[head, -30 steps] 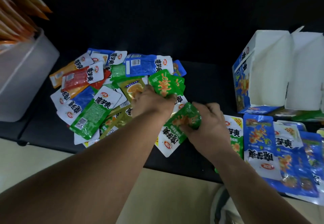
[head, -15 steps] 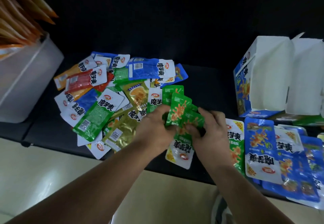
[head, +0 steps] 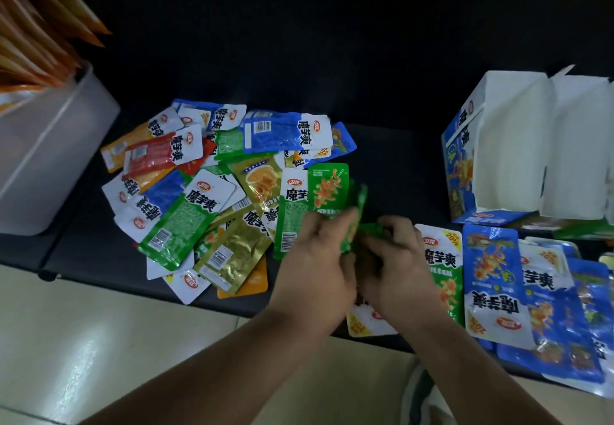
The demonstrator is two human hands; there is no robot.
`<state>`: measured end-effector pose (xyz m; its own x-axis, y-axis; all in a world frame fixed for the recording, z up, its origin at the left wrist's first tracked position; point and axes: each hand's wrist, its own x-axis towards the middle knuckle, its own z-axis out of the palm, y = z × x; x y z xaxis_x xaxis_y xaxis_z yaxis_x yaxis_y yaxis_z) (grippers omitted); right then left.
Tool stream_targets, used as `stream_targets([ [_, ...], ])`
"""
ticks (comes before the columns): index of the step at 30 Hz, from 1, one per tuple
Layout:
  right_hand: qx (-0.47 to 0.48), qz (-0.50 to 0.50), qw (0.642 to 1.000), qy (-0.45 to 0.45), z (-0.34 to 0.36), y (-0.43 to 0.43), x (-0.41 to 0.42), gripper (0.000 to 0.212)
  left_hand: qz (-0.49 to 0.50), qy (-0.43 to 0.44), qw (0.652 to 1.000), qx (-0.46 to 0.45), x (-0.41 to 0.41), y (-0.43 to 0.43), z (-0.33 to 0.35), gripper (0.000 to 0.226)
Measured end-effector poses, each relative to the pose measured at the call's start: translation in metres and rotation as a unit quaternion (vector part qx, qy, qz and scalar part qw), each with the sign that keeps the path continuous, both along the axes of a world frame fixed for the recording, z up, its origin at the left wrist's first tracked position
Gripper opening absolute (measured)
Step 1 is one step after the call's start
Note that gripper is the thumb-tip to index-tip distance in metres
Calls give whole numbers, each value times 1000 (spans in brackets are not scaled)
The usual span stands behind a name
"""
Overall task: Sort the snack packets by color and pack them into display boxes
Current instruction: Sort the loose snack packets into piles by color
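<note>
Black table (head: 402,165), dark backdrop (head: 299,26), glossy cream floor (head: 83,341)

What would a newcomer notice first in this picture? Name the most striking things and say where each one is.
A bright heap of mixed snack packets covers the dark table left of centre. Just right of it, the left hand and right hand grip a bunch of green packets between them. An open blue-and-white display box stands at far right, with blue packets laid in front of it.
</note>
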<state>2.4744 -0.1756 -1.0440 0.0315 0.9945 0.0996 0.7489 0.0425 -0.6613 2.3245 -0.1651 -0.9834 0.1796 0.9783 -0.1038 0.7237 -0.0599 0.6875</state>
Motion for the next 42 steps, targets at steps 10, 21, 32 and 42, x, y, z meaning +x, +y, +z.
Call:
stream_targets([
  [10, -39, -32, 974, -220, 20, -10, -2, 57, 126, -56, 988, -76, -34, 17, -4, 17],
  [21, -118, -31, 992, -39, 27, -24, -16, 57, 124, -49, 977, -167, -50, 18, 18, 26],
  [32, -146, -149, 953, 218, 71, -20, 20, 21, 94, -20, 979, -181, -48, 7, 42, 25],
  [42, -129, -137, 981, 56, 59, -37, 81, 32, 65, -127, 963, -229, 41, 13, 22, 36],
])
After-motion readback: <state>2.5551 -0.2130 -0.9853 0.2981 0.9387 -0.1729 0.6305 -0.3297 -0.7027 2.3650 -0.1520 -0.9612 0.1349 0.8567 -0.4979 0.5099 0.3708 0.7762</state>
